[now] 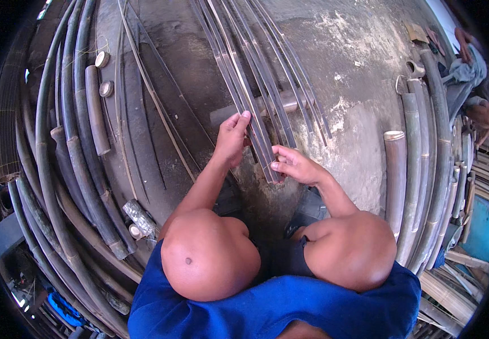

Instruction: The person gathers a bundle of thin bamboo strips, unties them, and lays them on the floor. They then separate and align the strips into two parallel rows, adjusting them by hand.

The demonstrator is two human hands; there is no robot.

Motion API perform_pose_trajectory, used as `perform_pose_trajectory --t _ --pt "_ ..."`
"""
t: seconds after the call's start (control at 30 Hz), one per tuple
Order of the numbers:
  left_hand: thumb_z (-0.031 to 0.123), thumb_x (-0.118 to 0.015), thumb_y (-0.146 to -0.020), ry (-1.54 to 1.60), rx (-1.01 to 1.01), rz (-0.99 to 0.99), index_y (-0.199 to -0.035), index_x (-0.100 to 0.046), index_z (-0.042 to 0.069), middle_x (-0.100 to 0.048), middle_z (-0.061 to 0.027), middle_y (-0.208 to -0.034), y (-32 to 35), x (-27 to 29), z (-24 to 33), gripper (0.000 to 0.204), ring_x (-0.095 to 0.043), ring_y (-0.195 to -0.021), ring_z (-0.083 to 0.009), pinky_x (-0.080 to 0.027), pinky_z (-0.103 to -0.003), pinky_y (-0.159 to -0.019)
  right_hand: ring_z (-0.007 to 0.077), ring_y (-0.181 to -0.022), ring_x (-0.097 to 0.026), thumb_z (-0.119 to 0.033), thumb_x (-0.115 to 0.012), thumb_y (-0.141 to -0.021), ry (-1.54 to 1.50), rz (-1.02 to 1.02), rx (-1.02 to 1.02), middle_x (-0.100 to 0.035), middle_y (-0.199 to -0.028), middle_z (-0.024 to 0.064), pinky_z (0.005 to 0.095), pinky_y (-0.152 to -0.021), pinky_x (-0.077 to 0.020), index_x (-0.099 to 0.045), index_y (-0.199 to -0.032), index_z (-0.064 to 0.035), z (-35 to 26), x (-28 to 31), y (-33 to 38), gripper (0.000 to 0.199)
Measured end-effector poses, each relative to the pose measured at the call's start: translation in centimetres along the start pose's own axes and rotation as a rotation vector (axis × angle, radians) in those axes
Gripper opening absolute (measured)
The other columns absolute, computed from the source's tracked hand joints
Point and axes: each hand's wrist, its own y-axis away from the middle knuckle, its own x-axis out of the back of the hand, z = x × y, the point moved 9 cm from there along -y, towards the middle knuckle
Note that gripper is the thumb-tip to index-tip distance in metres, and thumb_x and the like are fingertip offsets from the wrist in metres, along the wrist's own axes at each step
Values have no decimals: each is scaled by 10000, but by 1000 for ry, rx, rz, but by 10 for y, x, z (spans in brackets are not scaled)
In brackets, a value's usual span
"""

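A bundle of long, thin grey bamboo strips (256, 85) lies on the concrete floor and runs away from me. My left hand (233, 137) grips the left side of the bundle, thumb and fingers around the strips. At the near ends of the strips, my right hand (294, 165) pinches them between thumb and fingers. Both bare knees (210, 260) fill the lower part of the view above blue shorts.
Thick dark bamboo poles (81, 169) are stacked along the left. More poles (419, 169) lie on the right. A short pale pipe-like piece (281, 105) lies under the strips. Another person (470, 68) sits at the far right. Cut slats (453, 294) are piled at lower right.
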Motion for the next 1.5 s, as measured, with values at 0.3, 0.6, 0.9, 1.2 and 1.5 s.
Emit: perform_pose_trajectory --t 0.3,0.6,0.9,1.2,1.5 --pt "213 -682 -978 16 -49 -80 -1113 -620 94 -711 -29 -947 -3 -3 -7 190 -667 -791 -110 -541 -284 -652 81 -659 -601 -238 -696 -964 214 63 25 -619 -753 18 256 -596 -497 -624 -1196 -30 -2 5 -5 320" --pt "211 -663 -991 1 47 -52 -1104 -656 94 -720 -37 -958 1 23 9 163 -661 -808 -98 -555 -291 -701 230 -865 -707 -206 -680 -956 1097 961 71 -720 -961 109 372 -737 -563 -681 -1063 -56 -67 132 73 184" --pt "237 -682 -980 -17 96 -55 -1087 -653 98 -701 -12 -943 -14 8 -3 177 -657 -831 -111 -545 -319 -721 93 -744 -606 -160 -665 -971 101 620 253 -656 -882 -2 259 -626 -499 -646 -1095 -87 -71 110 46 145" --pt "138 -695 -957 59 23 -57 -1120 -618 67 -686 -27 -972 -14 -23 1 194 -660 -848 -128 -574 -338 -744 83 -786 -619 -169 -688 -975 -102 155 61 -636 -869 -3 263 -698 -537 -589 -1147 -48 2 36 10 232" --pt "128 -694 -951 61 -4 -34 -1118 -618 44 -709 -54 -985 -13 -19 3 202 -676 -877 -148 -567 -327 -743 71 -800 -617 -135 -627 -1009 -19 111 46 -646 -874 2 252 -697 -531 -607 -1134 -43 7 32 7 156"
